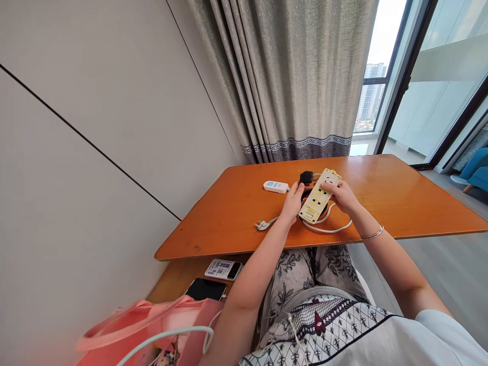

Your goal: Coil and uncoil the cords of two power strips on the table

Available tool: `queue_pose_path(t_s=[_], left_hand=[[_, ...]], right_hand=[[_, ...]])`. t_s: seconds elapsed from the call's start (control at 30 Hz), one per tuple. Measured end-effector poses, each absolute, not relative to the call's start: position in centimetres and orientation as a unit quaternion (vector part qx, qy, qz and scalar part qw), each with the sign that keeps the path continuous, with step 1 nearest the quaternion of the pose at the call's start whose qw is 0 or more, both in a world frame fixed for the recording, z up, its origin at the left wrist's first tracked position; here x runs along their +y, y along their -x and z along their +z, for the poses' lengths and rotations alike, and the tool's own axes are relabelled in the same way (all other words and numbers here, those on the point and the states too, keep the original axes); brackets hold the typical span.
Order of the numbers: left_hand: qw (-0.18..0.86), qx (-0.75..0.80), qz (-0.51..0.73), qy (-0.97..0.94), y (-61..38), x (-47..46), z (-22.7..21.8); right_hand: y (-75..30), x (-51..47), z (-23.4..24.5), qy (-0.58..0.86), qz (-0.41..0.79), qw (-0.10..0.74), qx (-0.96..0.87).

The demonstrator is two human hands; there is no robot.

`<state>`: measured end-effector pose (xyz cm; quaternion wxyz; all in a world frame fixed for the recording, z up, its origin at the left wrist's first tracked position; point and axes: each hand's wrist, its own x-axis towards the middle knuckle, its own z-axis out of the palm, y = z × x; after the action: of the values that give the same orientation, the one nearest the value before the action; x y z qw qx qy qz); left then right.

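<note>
A pale yellow power strip (319,197) is tilted above the table, with several black socket holes on its face. My right hand (342,195) grips its right side, thumb on the face. At its left edge, my left hand (293,204) is closed, fingertips at a black plug (306,177) whose metal prongs point right toward the strip. Part of this hand's grip is hidden. Behind and below the strip lie loops of white cord (331,231) and some black cable. A white plug (262,225) rests on the table left of my left hand.
A small white block with blue print (276,187) lies on the orange-brown table (213,213). On a lower surface at left are a black phone (206,290), a white printed device (223,269) and a pink bag (152,325). Curtain and wall stand behind.
</note>
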<state>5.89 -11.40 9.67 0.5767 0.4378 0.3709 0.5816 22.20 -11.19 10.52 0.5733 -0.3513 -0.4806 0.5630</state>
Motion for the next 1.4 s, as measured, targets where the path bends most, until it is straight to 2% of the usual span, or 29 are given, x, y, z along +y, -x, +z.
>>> queue_pose_path(t_s=[0.43, 0.83, 1.1, 1.4], left_hand=[[0.557, 0.383, 0.557, -0.482, -4.8, -10.6, 10.0], [0.583, 0.413, 0.513, -0.476, -4.3, -8.7, 7.8], [0.451, 0.448, 0.577, -0.513, -3.2, -6.9, 3.4], [0.387, 0.440, 0.545, -0.599, -2.3, -6.2, 1.0]], right_hand=[[-22.1, -10.3, 9.4, 0.316, 0.580, 0.594, -0.460], [-26.1, -5.3, 7.2, 0.348, 0.517, 0.675, -0.395], [-34.6, 0.6, 6.4, 0.442, 0.431, 0.758, -0.211], [-39.1, 4.6, 3.8, 0.561, 0.378, 0.724, -0.135]])
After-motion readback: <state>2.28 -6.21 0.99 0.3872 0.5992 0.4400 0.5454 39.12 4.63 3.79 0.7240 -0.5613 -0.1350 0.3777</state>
